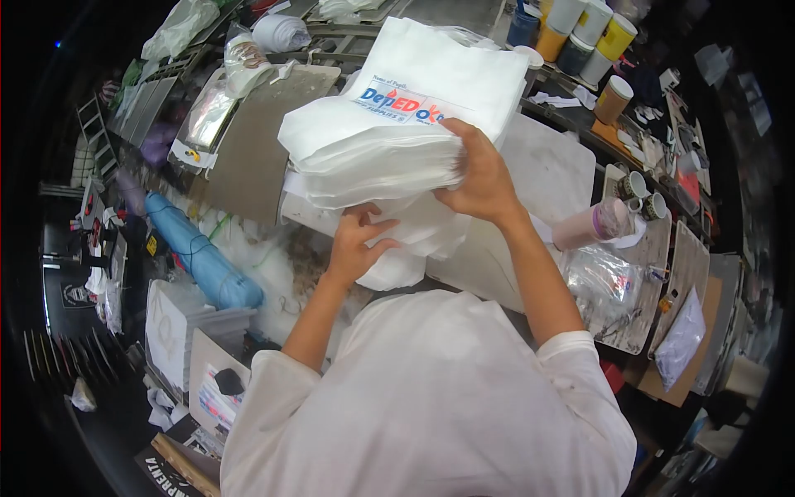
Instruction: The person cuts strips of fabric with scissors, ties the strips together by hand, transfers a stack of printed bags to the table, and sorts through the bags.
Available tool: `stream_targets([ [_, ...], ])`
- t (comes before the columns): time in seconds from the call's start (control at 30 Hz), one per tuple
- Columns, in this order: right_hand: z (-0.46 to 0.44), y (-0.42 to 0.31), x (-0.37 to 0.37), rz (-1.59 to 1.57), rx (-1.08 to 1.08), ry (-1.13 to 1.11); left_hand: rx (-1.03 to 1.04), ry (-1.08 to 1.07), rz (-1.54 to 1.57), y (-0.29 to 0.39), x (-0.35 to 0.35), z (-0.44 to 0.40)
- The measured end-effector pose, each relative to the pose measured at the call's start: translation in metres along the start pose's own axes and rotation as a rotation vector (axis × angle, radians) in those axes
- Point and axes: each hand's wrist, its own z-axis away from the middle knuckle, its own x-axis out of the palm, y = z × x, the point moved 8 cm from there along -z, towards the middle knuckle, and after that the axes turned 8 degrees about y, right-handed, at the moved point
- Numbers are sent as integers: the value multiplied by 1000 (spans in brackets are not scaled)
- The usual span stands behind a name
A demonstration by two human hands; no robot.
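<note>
A thick stack of white printed fabric bags [443,62] lies in front of me, with blue and red lettering on its top sheet. Its near part is folded up into a layered bundle of edges. My right hand [483,176] grips the right side of this bundle, thumb below and fingers over the top. Under the bundle's near left edge is my left hand [360,243], its fingers apart and partly bent, with the fingertips close to or touching the lowest layers. More white layers hang down between the two hands.
Paint tubs [592,25] stand at the upper right. A pink-lidded tumbler [592,224], mugs [633,186] and clear plastic packs [600,273] sit at the right. On the left are a grey board [273,153], a blue wrapped roll [203,253] and a plastic box [178,319].
</note>
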Motion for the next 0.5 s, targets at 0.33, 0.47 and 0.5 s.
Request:
stream_targets([
  [0.33,-8,-3,-2,24,6,0,17,-11,47,-11,-2,-16],
  [0.47,-9,0,-2,36,46,-23,11,-3,105,-10,-4,-25],
  [0.5,-9,0,-3,37,45,-21,13,-3,105,-9,-4,-27],
])
